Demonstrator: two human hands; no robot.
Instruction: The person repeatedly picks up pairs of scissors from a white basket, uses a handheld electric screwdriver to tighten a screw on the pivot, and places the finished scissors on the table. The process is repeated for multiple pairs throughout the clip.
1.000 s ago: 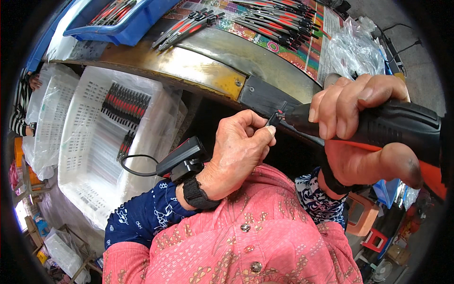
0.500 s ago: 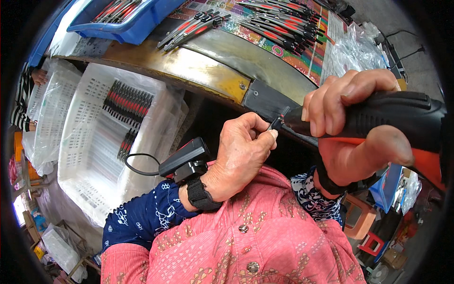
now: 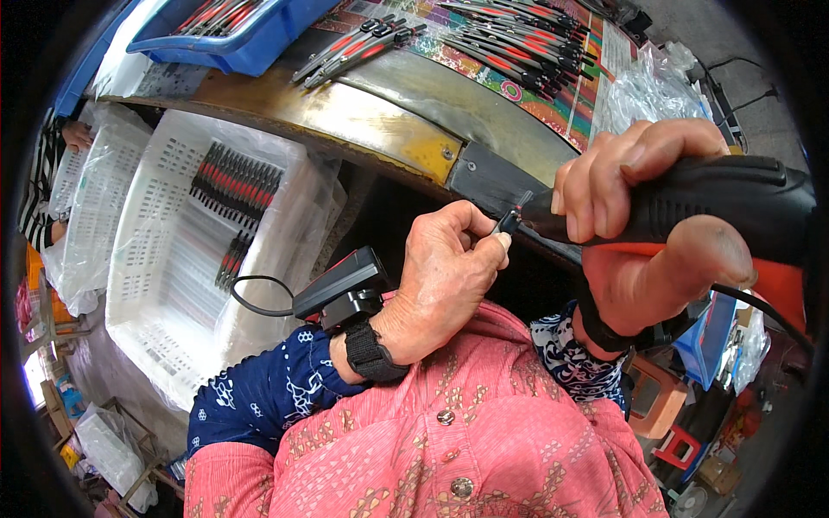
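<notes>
Hands closed on power tool and small part at bench edge

I see the right hand (image 3: 643, 216) wrapped fully round a black power tool (image 3: 691, 203), fingers curled over the top, thumb beneath; a black cord leaves the tool to the right. The left hand (image 3: 445, 276) is pinched shut, thumb and forefinger gripping a small dark part (image 3: 508, 223) that touches the tool's tip. What the part is, I cannot tell. A black device (image 3: 345, 289) is strapped at the left wrist. Just above both hands runs the bench edge (image 3: 380, 121). Beyond it lie rows of red-and-black pieces (image 3: 509, 39). Left of the left hand stands a white crate (image 3: 155, 285) holding more such pieces. A blue tray (image 3: 250, 47) sits farther up, well apart.
</notes>
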